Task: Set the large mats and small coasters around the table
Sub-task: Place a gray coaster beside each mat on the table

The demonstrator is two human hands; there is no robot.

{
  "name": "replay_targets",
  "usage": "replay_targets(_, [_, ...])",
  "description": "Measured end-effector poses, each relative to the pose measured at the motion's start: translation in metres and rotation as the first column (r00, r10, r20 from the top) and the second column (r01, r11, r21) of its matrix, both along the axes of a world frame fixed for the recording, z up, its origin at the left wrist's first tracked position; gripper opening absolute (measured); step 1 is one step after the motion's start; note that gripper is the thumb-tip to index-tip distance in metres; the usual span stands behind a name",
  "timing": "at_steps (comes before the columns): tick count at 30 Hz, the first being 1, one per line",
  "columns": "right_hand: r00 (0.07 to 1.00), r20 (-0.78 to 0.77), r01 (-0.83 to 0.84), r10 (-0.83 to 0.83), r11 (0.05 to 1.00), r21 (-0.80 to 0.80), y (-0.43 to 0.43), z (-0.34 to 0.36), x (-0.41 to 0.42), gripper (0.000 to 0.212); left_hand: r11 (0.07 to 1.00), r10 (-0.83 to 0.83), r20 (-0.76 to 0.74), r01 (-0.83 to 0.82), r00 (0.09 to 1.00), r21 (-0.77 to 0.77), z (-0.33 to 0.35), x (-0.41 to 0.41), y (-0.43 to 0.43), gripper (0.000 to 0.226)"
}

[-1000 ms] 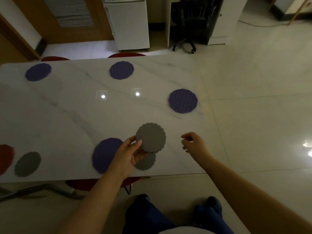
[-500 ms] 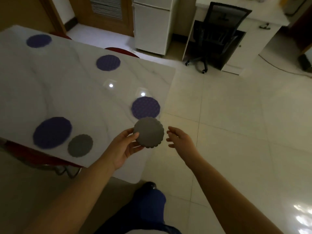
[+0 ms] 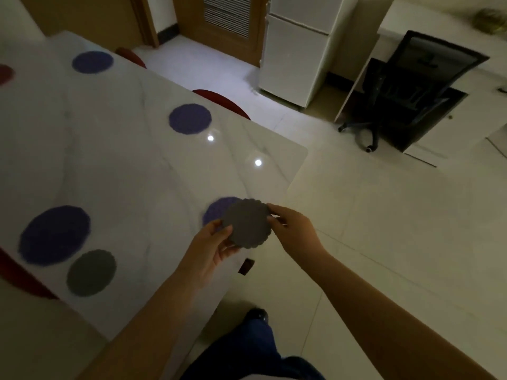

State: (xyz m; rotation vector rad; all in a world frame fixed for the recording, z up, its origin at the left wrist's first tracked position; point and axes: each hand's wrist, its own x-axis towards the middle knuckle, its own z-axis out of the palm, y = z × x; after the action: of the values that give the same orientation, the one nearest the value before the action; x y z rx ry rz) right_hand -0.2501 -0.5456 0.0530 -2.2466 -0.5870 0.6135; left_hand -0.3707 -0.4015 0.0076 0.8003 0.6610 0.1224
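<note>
White marble desk [image 3: 109, 165] is filling the left of the view, with a pale tiled floor [image 3: 384, 242], a fridge [image 3: 299, 50] and a black office chair [image 3: 411, 86] beyond. Both hands are holding a grey coaster [image 3: 247, 223] in the air above the desk's near corner. The left hand [image 3: 211, 248] is pinching its left edge between thumb and curled fingers, and the right hand [image 3: 290, 229] is pinching its right edge. Beneath it a purple mat [image 3: 215, 208] is lying, partly hidden. Further left, a second grey coaster [image 3: 92, 272] is lying just beside a larger blue mat [image 3: 55, 234].
</note>
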Motion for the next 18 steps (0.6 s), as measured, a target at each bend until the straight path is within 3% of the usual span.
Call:
replay_targets(4, [0.993, -0.117, 0.023, -0.007, 0.990, 0.142, 0.023, 0.007, 0.038, 0.016, 0.999, 0.035, 0.031, -0.035, 0.999, -0.010, 0.016, 0.023, 0.011, 0.050])
replay_targets(13, [0.969, -0.187, -0.121, 0.160, 0.972, 0.203, 0.063, 0.000, 0.117, 0.007, 0.959, 0.279, 0.006, -0.279, 0.960, 0.051, 0.011, 0.055, 0.008, 0.044])
replay_targets(18, [0.911, -0.323, -0.174, 0.257, 0.949, 0.264, 0.079, -0.003, 0.177, 0.009, 0.831, 0.551, 0.011, -0.550, 0.835, 0.079, 0.004, 0.081, -0.013, 0.037])
